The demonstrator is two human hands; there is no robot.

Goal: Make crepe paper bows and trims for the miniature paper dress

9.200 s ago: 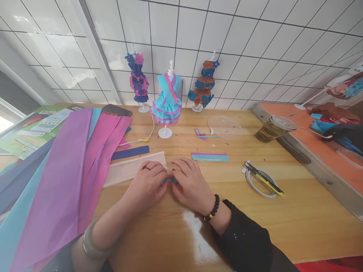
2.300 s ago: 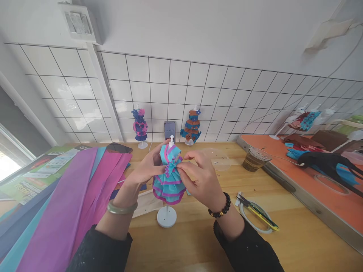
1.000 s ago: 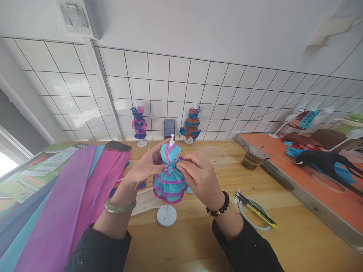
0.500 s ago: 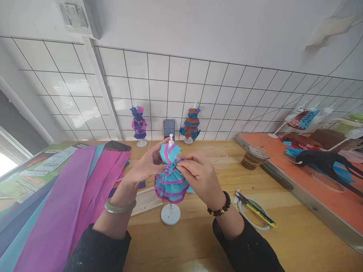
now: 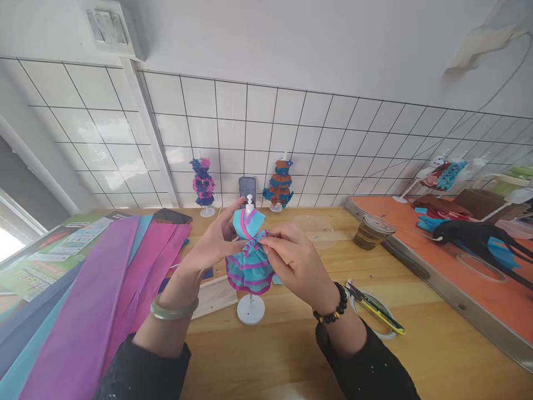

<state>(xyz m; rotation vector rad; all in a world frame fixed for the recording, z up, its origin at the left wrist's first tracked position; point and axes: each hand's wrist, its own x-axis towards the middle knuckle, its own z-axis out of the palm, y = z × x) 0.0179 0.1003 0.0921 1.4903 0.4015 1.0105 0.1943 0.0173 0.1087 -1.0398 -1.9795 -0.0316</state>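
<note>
A small white dress form stands upright before me, wearing a turquoise and purple crepe-paper dress with tiered ruffles. At its waist sits a gathered turquoise and purple bow. My left hand grips the dress from the left, thumb on the front of the waist beside the bow, the other fingers behind the form. With thumb and forefinger pinched, my right hand holds the right side of the bow. Its remaining fingers are curled.
Purple, pink and blue crepe-paper sheets lie at the left. Two dressed forms and a phone stand by the tiled wall. Scissors lie on the right, with a lidded cup behind. An orange surface borders the table.
The right side of the bow now looks more spread beneath my right fingers, and my right wrist has shifted slightly right. My left hand keeps its grip.
</note>
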